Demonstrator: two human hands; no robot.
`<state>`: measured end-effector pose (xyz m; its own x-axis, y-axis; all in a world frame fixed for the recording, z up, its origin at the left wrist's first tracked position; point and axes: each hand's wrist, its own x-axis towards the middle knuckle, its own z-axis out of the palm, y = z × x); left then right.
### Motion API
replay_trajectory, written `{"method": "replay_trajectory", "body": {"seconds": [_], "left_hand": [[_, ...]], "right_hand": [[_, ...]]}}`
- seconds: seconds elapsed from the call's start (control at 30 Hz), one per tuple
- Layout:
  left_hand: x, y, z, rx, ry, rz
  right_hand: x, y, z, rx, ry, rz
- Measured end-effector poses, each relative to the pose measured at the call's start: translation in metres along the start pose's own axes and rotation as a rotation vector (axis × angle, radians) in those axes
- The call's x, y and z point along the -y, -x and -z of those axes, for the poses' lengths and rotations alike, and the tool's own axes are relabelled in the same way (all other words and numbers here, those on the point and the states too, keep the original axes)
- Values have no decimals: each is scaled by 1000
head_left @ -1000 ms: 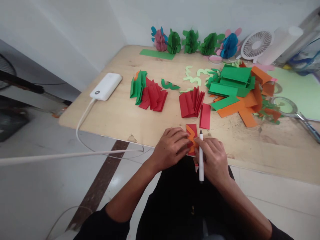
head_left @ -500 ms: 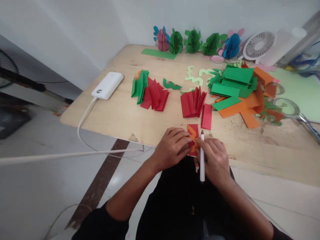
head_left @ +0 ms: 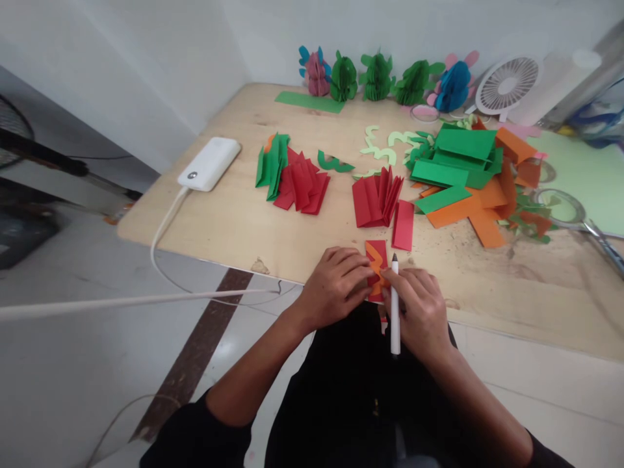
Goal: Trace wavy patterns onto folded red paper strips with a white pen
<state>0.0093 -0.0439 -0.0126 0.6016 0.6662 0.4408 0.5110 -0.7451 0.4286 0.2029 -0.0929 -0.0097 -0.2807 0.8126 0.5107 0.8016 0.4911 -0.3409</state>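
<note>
At the table's front edge lies a folded red paper strip (head_left: pixel 381 247), with a wavy orange paper cutout (head_left: pixel 376 255) on top of it. My left hand (head_left: pixel 336 283) presses its bent fingertips onto the cutout from the left, holding it down. From the right, my right hand (head_left: pixel 422 305) grips a white pen (head_left: pixel 395 312) whose dark tip points away from me. Its thumb and finger also touch the cutout's right side. Fingers cover parts of both papers. Another red strip (head_left: pixel 403 225) rests just beyond the pen.
Folded red papers (head_left: pixel 373 201) stand ahead, with more red (head_left: pixel 302 185) and green folds (head_left: pixel 273 169) to the left. Green strips (head_left: pixel 463 146) and orange strips (head_left: pixel 487 237) pile up at right near scissors (head_left: pixel 602 240). A white power bank (head_left: pixel 212 164) trails a cable. Paper figures and a fan (head_left: pixel 507 84) line the wall.
Both hands stay almost in place on the red strip and orange cutout. The view has shifted very slightly; nothing has been taken up or let go.
</note>
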Motion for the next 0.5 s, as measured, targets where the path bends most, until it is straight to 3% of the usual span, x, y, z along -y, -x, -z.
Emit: {"method": "replay_trajectory", "body": {"seconds": [0.5], "left_hand": [[1, 0, 2, 11, 136, 68]], "right_hand": [[-1, -1, 0, -21, -4, 22]]}}
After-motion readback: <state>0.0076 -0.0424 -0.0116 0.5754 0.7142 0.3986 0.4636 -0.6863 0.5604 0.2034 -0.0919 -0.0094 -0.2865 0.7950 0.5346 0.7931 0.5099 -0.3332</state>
